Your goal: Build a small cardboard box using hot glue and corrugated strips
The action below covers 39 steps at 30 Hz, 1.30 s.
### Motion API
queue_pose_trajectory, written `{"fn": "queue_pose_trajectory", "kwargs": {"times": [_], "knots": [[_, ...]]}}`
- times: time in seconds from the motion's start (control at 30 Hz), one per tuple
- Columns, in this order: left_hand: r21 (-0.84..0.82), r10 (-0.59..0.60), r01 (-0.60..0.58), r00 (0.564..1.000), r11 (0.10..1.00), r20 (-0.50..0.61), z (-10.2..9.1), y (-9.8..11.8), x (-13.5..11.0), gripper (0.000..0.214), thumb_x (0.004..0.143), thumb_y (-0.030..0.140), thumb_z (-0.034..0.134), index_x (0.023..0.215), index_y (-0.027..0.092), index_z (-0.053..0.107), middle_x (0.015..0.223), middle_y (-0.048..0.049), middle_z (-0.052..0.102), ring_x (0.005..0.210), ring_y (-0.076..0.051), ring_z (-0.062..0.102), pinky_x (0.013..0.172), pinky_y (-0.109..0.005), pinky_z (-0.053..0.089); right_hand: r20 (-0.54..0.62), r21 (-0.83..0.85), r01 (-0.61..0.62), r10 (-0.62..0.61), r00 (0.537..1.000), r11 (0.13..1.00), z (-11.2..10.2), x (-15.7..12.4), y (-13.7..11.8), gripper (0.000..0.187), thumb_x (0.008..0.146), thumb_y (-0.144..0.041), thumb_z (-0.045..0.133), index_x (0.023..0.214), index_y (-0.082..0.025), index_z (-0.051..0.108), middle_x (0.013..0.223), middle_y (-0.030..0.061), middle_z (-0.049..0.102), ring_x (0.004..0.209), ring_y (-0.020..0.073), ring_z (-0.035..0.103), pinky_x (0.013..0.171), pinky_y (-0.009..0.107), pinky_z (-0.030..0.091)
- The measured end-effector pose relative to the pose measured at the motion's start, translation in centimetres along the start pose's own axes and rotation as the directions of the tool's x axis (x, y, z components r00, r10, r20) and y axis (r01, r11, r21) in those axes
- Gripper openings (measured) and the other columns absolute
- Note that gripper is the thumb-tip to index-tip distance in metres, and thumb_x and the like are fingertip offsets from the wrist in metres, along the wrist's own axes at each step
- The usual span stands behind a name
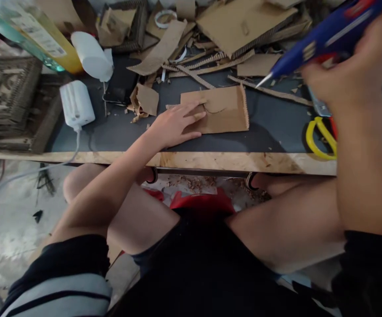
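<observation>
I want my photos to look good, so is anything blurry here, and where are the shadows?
In the head view, the right hand looks slightly blurry around the blue glue gun; in the head view, a soft shadow darkens the grey mat right of the cardboard piece; also in the head view, the black clothing shows hardly any detail.

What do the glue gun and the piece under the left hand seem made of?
Glue gun: likely hard plastic, smooth and blue; its silvery tip looks metal. Flat piece under the left hand: corrugated cardboard, matte brown, given the ridged edge.
</observation>
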<state>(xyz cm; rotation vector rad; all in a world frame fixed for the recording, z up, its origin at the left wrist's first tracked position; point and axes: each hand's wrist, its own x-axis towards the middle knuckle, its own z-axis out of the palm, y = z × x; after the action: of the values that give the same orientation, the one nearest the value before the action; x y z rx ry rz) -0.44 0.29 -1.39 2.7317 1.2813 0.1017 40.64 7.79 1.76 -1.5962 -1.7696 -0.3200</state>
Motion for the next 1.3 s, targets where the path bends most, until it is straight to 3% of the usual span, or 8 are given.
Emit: {"fn": "queue_pose_trajectory", "kwargs": {"times": [0.1, 0.2, 0.3, 0.5, 0.67, 0.9, 1.1, 1.3], "knots": [[0.010, 0.005, -0.005, 1.000, 1.000, -0.006, 0.1, -0.2, -0.1, 0.063, 0.115, 0.056, 0.056, 0.172, 0.030, 0.051, 0.184, -0.0106, 0.041, 0.168, -0.036, 0.043, 0.138, -0.056, 0.038, 0.215, -0.191, 0.071, -0.029, 0.976, 0.979, -1.7, -2.1, -4.3, 0.066, 0.081, -0.061, 0.080, 0.129, -0.015, 0.079, 0.112, 0.0166, 0.081, 0.115, 0.0474, 0.077, 0.095, 0.056, 0.057], [0.038, 0.009, -0.010, 1.000, 0.999, 0.013, 0.0, -0.1, -0.1, 0.064, 0.116, 0.055, 0.053, 0.173, 0.026, 0.050, 0.185, -0.0123, 0.039, 0.170, -0.035, 0.040, 0.139, -0.054, 0.035, 0.317, -0.292, 0.054, 0.044, 0.947, 0.955, -2.6, -3.3, -6.1, 0.049, 0.081, -0.055, 0.077, 0.114, -0.019, 0.079, 0.098, 0.0159, 0.080, 0.102, 0.0442, 0.078, 0.087, 0.052, 0.057], [0.061, 0.004, -0.005, 1.000, 0.998, 0.015, 0.0, 0.0, -0.1, 0.064, 0.117, 0.054, 0.052, 0.173, 0.026, 0.049, 0.185, -0.0119, 0.038, 0.170, -0.035, 0.040, 0.139, -0.053, 0.036, 0.353, -0.310, 0.111, 0.006, 0.935, 0.944, -3.0, -3.6, -5.9, 0.039, 0.081, -0.057, 0.075, 0.102, -0.024, 0.076, 0.090, 0.0125, 0.078, 0.090, 0.0385, 0.076, 0.078, 0.047, 0.053], [0.055, -0.002, 0.001, 1.000, 0.999, 0.011, 0.2, 0.0, -0.1, 0.064, 0.116, 0.054, 0.054, 0.174, 0.027, 0.048, 0.185, -0.0113, 0.038, 0.170, -0.036, 0.040, 0.138, -0.053, 0.039, 0.438, -0.342, 0.324, -0.156, 0.886, 0.882, -3.3, -3.8, -5.4, 0.039, 0.089, -0.055, 0.071, 0.109, -0.022, 0.072, 0.101, 0.0149, 0.080, 0.094, 0.0363, 0.075, 0.072, 0.043, 0.045], [0.076, -0.024, 0.021, 0.999, 0.997, 0.035, 0.1, 0.0, -0.1, 0.065, 0.116, 0.053, 0.053, 0.176, 0.029, 0.045, 0.187, -0.0105, 0.035, 0.171, -0.036, 0.039, 0.139, -0.053, 0.036, 0.500, -0.327, 0.480, -0.281, 0.819, 0.814, -3.3, -4.0, -5.3, 0.038, 0.095, -0.055, 0.068, 0.107, -0.019, 0.071, 0.098, 0.0136, 0.079, 0.090, 0.0327, 0.075, 0.067, 0.038, 0.038], [0.085, -0.016, 0.013, 0.999, 0.996, 0.041, 0.4, -0.1, -0.1, 0.065, 0.117, 0.053, 0.051, 0.177, 0.030, 0.042, 0.187, -0.0106, 0.035, 0.171, -0.036, 0.038, 0.140, -0.054, 0.036, 0.553, -0.324, 0.420, -0.191, 0.811, 0.848, -4.0, -3.8, -5.3, 0.038, 0.098, -0.050, 0.068, 0.112, -0.015, 0.071, 0.112, 0.0175, 0.080, 0.101, 0.0329, 0.075, 0.074, 0.040, 0.039], [0.089, 0.001, 0.000, 1.000, 0.996, -0.003, 0.9, -0.4, -0.1, 0.065, 0.114, 0.049, 0.059, 0.175, 0.028, 0.046, 0.186, -0.0137, 0.036, 0.170, -0.037, 0.040, 0.139, -0.054, 0.037, 0.498, -0.318, 0.463, -0.270, 0.824, 0.827, -4.2, -3.5, -4.2, 0.032, 0.100, -0.051, 0.064, 0.100, -0.020, 0.071, 0.103, 0.0136, 0.080, 0.092, 0.0288, 0.073, 0.069, 0.039, 0.032], [0.061, 0.011, -0.010, 1.000, 0.998, -0.022, 1.0, -0.4, -0.1, 0.063, 0.115, 0.052, 0.052, 0.173, 0.029, 0.048, 0.185, -0.0120, 0.039, 0.171, -0.034, 0.038, 0.139, -0.055, 0.037, 0.524, -0.308, 0.453, -0.248, 0.815, 0.837, -4.6, -3.4, -4.7, 0.024, 0.096, -0.048, 0.061, 0.091, -0.024, 0.065, 0.101, 0.0110, 0.079, 0.095, 0.0295, 0.072, 0.067, 0.040, 0.034]]}}
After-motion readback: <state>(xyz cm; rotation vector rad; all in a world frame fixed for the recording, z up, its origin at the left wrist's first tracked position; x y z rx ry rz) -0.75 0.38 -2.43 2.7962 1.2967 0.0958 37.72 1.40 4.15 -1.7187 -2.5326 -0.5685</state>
